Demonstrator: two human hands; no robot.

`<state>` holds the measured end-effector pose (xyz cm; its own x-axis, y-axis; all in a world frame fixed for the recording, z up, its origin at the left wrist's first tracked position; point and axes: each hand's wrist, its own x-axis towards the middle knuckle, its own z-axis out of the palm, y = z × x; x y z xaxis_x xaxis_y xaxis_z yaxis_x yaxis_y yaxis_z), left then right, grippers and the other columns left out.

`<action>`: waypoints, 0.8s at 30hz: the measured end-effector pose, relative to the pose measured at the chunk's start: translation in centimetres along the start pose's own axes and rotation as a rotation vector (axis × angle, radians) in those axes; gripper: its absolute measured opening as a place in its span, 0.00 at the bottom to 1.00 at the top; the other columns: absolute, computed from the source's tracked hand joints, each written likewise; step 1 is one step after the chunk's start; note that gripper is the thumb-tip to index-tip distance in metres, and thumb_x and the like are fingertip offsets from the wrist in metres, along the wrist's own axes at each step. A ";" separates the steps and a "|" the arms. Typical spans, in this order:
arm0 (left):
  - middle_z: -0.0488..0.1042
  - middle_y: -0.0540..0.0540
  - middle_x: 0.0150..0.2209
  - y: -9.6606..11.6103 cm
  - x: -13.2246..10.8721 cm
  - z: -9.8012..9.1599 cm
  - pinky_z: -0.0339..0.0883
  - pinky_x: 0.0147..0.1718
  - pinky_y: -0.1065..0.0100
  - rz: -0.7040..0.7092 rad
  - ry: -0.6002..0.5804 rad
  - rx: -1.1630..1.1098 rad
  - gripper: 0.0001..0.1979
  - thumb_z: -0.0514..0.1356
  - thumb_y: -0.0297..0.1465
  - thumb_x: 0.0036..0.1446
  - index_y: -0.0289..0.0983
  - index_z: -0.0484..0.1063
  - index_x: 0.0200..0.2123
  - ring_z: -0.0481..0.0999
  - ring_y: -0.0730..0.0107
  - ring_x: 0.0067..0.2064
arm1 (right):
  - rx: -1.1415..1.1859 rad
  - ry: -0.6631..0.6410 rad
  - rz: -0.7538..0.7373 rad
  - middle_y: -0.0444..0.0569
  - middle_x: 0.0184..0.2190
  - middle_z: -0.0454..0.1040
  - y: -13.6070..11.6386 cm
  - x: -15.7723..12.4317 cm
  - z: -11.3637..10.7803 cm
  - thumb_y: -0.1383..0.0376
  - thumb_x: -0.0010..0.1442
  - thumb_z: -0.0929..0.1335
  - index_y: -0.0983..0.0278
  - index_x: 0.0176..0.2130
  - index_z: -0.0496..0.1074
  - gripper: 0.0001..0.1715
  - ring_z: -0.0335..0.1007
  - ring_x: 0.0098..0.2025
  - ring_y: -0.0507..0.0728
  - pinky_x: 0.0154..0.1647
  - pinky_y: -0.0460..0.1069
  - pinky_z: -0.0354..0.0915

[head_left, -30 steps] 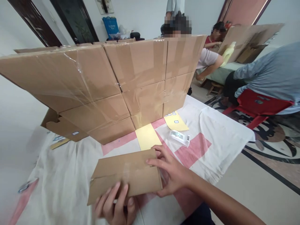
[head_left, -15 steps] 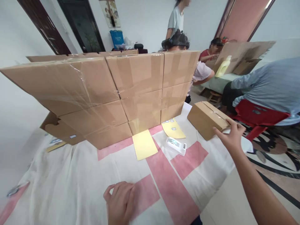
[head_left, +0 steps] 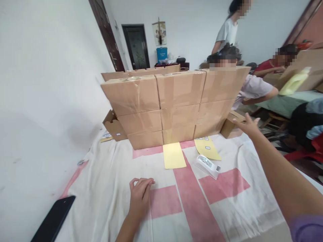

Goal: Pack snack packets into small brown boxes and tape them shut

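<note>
My right hand (head_left: 247, 126) reaches out with fingers spread at a small brown cardboard box (head_left: 230, 126). The box stands beside the right end of a wall of taped cardboard boxes (head_left: 180, 89). The fingers overlap the box's right side, and I cannot tell whether they touch it. My left hand (head_left: 141, 190) rests on the white and pink tablecloth (head_left: 161, 201), loosely curled, with nothing visible in it. Before the wall lie a blank yellow card (head_left: 174, 156), a yellow card with small outlined squares (head_left: 208, 149) and a white plastic device (head_left: 208, 166).
An open cardboard box (head_left: 114, 126) sits by the wall's left end. A black phone (head_left: 54, 220) lies at the lower left. Several people are around, one with a lilac sleeve (head_left: 259, 85) behind the box wall. A yellow bottle (head_left: 295, 82) stands on another table.
The small box has moved away from the table's right edge to beside the box wall, and my right hand's fingers have spread off it. My view has swung left; my left hand stays curled.
</note>
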<state>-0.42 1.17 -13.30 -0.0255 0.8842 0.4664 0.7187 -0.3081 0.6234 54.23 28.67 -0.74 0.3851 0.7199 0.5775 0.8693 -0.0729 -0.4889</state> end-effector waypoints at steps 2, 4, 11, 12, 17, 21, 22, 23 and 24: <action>0.83 0.49 0.43 -1.1 0.1 -1.3 0.57 0.55 0.52 -0.071 0.049 -0.021 0.13 0.51 0.37 0.70 0.47 0.77 0.44 0.81 0.63 0.44 | 0.039 0.017 0.029 0.89 0.68 0.49 -3.0 -0.6 -0.2 0.50 0.60 0.73 0.76 0.70 0.60 0.51 0.59 0.70 0.71 0.59 0.62 0.60; 0.83 0.47 0.46 -2.8 0.5 -3.1 0.62 0.54 0.52 -0.136 0.095 -0.048 0.16 0.50 0.40 0.71 0.46 0.76 0.48 0.81 0.62 0.46 | 0.145 0.080 -0.059 0.80 0.72 0.48 -7.3 -2.8 -0.2 0.53 0.64 0.71 0.71 0.73 0.54 0.49 0.48 0.75 0.69 0.66 0.62 0.55; 0.74 0.40 0.54 -12.9 7.0 -11.4 0.76 0.49 0.53 -0.347 0.243 0.032 0.22 0.59 0.43 0.67 0.36 0.69 0.57 0.78 0.61 0.49 | 0.658 0.008 -0.736 0.61 0.65 0.66 -26.2 -17.8 0.6 0.63 0.67 0.66 0.59 0.68 0.63 0.31 0.60 0.69 0.66 0.67 0.67 0.60; 0.73 0.40 0.56 -14.6 8.4 -12.4 0.75 0.50 0.52 -0.370 0.253 0.091 0.21 0.60 0.42 0.66 0.37 0.69 0.57 0.77 0.60 0.51 | 0.706 -0.081 -0.791 0.60 0.65 0.66 -28.6 -19.9 1.1 0.64 0.68 0.66 0.57 0.67 0.63 0.30 0.61 0.69 0.65 0.68 0.66 0.60; 0.67 0.40 0.64 -22.2 15.2 -13.9 0.67 0.60 0.45 -0.408 0.161 0.362 0.20 0.61 0.40 0.65 0.40 0.71 0.57 0.70 0.54 0.61 | 0.919 -0.476 -0.913 0.58 0.69 0.63 -39.2 -28.3 6.6 0.65 0.69 0.64 0.56 0.67 0.63 0.28 0.59 0.71 0.62 0.69 0.63 0.61; 0.67 0.39 0.64 -26.6 19.8 -12.3 0.67 0.60 0.43 -0.407 0.074 0.437 0.22 0.62 0.40 0.65 0.40 0.70 0.58 0.69 0.53 0.62 | 1.029 -0.658 -0.662 0.57 0.73 0.55 -46.0 -31.3 13.7 0.61 0.68 0.65 0.57 0.68 0.61 0.32 0.54 0.74 0.63 0.71 0.63 0.58; 0.67 0.39 0.64 -27.4 20.7 -11.8 0.66 0.61 0.43 -0.401 0.064 0.441 0.22 0.62 0.40 0.65 0.39 0.69 0.59 0.69 0.52 0.62 | 1.049 -0.685 -0.564 0.56 0.74 0.53 -47.3 -31.6 15.4 0.60 0.67 0.65 0.58 0.69 0.60 0.34 0.52 0.74 0.63 0.72 0.63 0.57; 0.66 0.39 0.64 -28.1 21.6 -11.4 0.66 0.61 0.42 -0.392 0.059 0.439 0.22 0.62 0.40 0.64 0.39 0.69 0.59 0.69 0.52 0.63 | 1.065 -0.705 -0.472 0.56 0.74 0.52 -48.5 -31.8 17.0 0.59 0.67 0.65 0.58 0.70 0.58 0.36 0.50 0.75 0.63 0.72 0.64 0.55; 0.66 0.39 0.65 -28.7 22.3 -10.9 0.65 0.61 0.42 -0.380 0.059 0.433 0.22 0.62 0.40 0.65 0.40 0.69 0.59 0.68 0.52 0.63 | 1.076 -0.717 -0.395 0.56 0.74 0.52 -49.5 -31.8 18.3 0.58 0.66 0.65 0.59 0.71 0.56 0.38 0.48 0.76 0.63 0.73 0.64 0.54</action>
<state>-29.18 25.93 -13.89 -0.3670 0.8797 0.3025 0.8700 0.2095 0.4463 -6.69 22.06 -6.91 -0.3646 0.7899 0.4930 0.0847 0.5554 -0.8273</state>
